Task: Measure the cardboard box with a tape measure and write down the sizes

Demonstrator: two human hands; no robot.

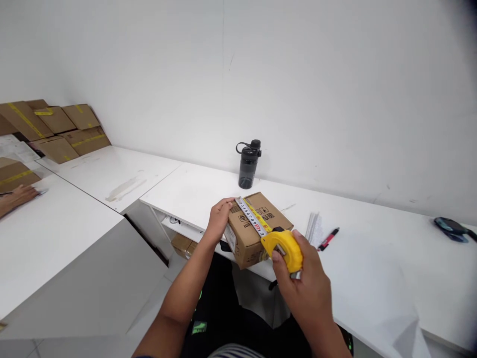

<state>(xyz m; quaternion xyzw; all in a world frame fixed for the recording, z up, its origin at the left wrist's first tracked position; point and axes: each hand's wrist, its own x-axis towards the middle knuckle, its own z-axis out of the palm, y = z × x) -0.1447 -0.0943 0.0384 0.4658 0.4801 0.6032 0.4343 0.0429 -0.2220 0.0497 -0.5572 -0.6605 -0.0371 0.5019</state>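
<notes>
A small brown cardboard box (244, 232) with printed marks and yellow tape sits tilted at the table's front edge. My left hand (219, 219) is closed on its far left corner, fingertips beside the end of the tape blade; whether they also pinch the blade I cannot tell. The metal blade (251, 217) runs across the box top from that corner to the near right edge. My right hand (307, 281) is wrapped round the yellow tape measure (285, 247), held at the box's near right edge.
Behind the box stands a dark water bottle (248, 166). To the right lie folded paper (314, 228), a red and black pen (328, 239) and a dark object (450, 228). Taped cartons (55, 132) are stacked at far left, near another person's hand (20, 195). Boxes (182, 244) sit below the tabletop.
</notes>
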